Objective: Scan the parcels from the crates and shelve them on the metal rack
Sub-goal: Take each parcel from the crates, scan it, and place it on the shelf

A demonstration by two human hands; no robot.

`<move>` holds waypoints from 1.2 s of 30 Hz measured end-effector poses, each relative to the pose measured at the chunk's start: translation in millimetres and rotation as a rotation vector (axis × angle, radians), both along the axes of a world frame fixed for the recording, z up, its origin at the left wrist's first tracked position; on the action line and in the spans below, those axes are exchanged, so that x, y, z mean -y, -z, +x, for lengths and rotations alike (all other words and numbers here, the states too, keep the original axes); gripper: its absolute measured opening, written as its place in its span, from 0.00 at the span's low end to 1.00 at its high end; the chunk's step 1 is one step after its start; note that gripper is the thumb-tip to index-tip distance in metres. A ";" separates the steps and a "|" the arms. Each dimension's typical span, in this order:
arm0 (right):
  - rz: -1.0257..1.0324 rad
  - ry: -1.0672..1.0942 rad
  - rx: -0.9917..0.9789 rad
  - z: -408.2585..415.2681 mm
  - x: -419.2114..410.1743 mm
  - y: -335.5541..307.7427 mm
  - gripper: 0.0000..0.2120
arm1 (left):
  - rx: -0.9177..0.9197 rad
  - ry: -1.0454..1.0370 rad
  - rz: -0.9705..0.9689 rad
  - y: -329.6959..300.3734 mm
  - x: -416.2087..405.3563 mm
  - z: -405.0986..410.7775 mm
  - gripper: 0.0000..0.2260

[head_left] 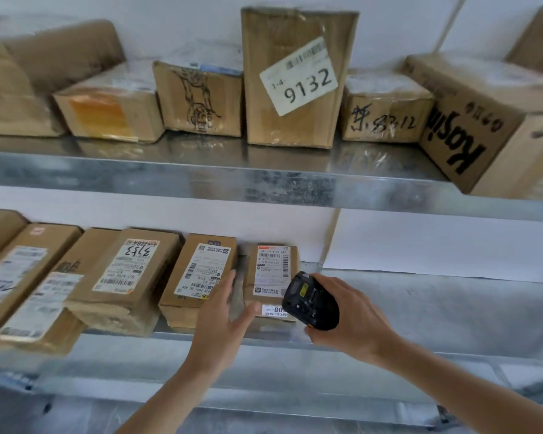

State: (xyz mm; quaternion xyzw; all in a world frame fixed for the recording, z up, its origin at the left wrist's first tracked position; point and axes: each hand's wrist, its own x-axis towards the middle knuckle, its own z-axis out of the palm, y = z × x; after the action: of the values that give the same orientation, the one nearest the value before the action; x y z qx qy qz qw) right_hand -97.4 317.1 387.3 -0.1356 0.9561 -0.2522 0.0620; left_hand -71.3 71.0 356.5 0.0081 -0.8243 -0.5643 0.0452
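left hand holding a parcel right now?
No: the left hand is open with straight fingers in front of the shelved parcels, gripping nothing, while the right hand holds the scanner.

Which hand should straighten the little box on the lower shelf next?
Probably the left hand. It is open and empty, right in front of the small box. The right hand is busy gripping the black scanner.
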 end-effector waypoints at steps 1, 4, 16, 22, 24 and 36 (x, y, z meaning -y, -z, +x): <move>-0.001 -0.012 -0.010 5.1 4.0 -7.3 0.38 | -0.016 0.010 0.006 -9.7 4.6 5.9 0.29; 0.015 -0.074 -0.035 18.8 23.6 -28.7 0.40 | -0.032 -0.041 0.037 -32.1 27.4 25.5 0.30; 0.059 -0.441 -0.104 96.5 269.6 -102.0 0.38 | -0.024 -0.424 -0.137 -95.1 269.1 180.5 0.19; -0.026 -0.666 -0.106 187.5 467.4 -115.0 0.37 | 0.032 -0.713 -0.159 -111.9 432.9 330.7 0.20; -0.035 -0.747 -0.118 224.2 531.5 -116.8 0.36 | 0.042 -0.802 -0.197 -115.2 479.4 383.5 0.24; -0.031 -1.092 -0.097 390.6 804.5 -68.7 0.42 | 0.119 -1.274 -0.138 -67.5 663.4 611.4 0.19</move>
State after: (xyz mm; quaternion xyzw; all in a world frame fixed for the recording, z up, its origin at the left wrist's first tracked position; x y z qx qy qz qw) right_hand 293.2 -487.4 456.1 -0.6246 0.7446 -0.1910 0.1377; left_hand 540.2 -592.4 424.0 0.5244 -0.6935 -0.3711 0.3259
